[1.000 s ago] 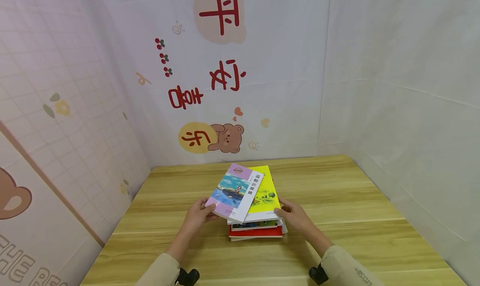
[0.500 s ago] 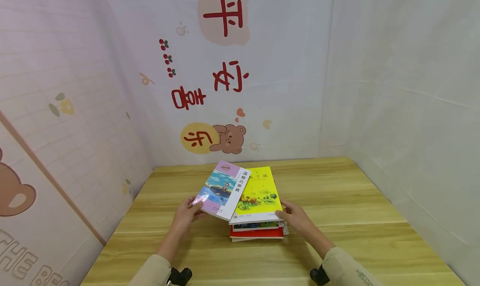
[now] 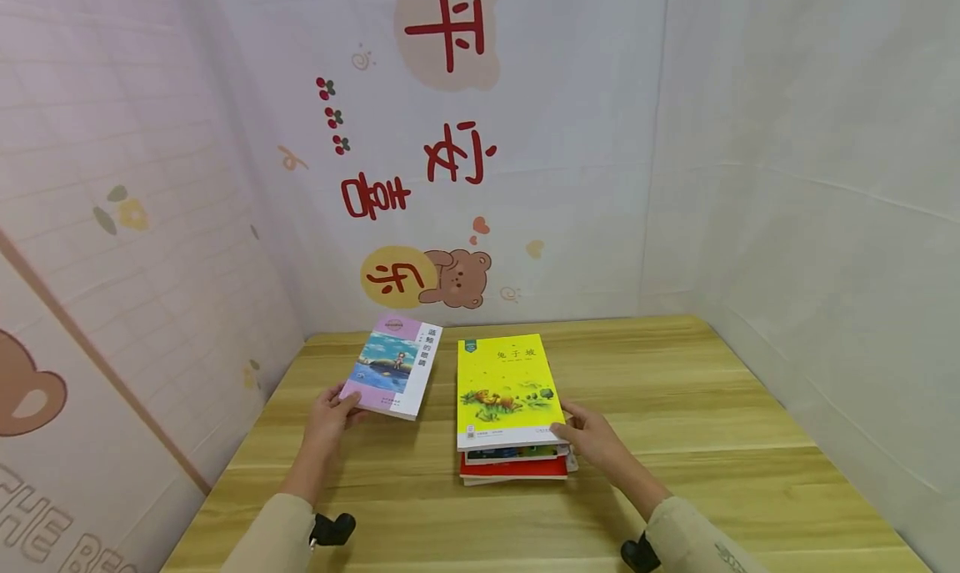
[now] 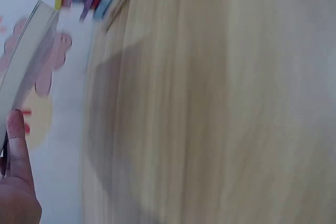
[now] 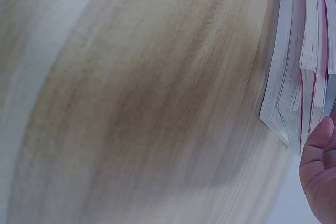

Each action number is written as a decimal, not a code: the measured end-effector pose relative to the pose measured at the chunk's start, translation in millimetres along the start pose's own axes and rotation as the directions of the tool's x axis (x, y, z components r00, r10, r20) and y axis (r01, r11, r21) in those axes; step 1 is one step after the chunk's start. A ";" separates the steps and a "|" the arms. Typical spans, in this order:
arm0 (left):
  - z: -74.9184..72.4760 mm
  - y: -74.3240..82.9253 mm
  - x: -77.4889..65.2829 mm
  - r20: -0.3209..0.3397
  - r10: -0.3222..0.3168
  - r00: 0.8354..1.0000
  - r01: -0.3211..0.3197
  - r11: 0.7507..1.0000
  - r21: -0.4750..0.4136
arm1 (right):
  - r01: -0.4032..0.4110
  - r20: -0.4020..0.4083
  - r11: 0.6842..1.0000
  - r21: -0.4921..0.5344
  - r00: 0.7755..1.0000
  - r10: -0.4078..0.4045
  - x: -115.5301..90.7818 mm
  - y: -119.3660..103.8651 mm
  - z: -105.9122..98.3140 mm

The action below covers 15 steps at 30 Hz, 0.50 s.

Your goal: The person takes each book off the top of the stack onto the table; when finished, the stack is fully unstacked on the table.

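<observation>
My left hand [image 3: 327, 419] holds a purple-and-white paperback book [image 3: 388, 366] by its near left corner, thumb on the cover. This book is raised above the table, left of the stack; the left wrist view shows its page edges. A yellow picture book [image 3: 504, 381] lies on top of a stack of several books. My right hand [image 3: 597, 441] grips the yellow book's near right corner, thumb on the cover and fingers at the side. In the right wrist view, its curled fingers are beside the page edges of the stack [image 5: 294, 66]; part of that hand is cut off.
Under the yellow book, a red book [image 3: 513, 469] sticks out at the front of the stack. The wooden table [image 3: 712, 439] runs back to a white printed cloth wall [image 3: 570, 181]. More cloth stands along both sides.
My left hand has carried the purple-and-white book leftward off the yellow book, whose whole cover now shows. The right hand has stayed at the stack's right corner.
</observation>
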State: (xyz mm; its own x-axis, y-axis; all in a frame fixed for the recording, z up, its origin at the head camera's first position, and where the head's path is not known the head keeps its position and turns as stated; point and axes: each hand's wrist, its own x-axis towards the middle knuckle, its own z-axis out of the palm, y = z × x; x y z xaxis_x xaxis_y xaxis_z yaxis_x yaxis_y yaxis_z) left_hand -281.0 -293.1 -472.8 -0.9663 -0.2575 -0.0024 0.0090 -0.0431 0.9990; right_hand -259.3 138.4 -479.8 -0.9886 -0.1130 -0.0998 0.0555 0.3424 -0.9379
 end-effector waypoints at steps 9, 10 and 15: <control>-40.5 6.3 35.9 -0.118 -0.059 0.991 0.058 0.998 -0.011 | -0.007 -0.004 1.000 0.023 1.000 0.007 -0.6 -1.3 0.4; -44.0 7.0 39.2 -0.126 -0.069 0.990 0.068 0.998 -0.015 | -0.009 -0.004 1.000 0.025 1.000 0.009 -0.6 -1.0 0.6; -59.6 11.2 52.7 -0.147 -0.083 0.986 0.086 0.996 0.013 | -0.014 -0.006 1.000 0.010 1.000 0.014 -1.0 0.6 2.0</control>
State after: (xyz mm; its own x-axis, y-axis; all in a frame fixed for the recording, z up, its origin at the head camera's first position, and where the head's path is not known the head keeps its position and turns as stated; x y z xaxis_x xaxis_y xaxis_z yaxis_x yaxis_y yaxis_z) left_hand -316.5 -364.7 -464.4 -0.9153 -0.3922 -0.0915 -0.0772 -0.0522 0.9957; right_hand -258.0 136.8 -480.9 -0.9885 -0.1026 -0.1110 0.0708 0.3342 -0.9398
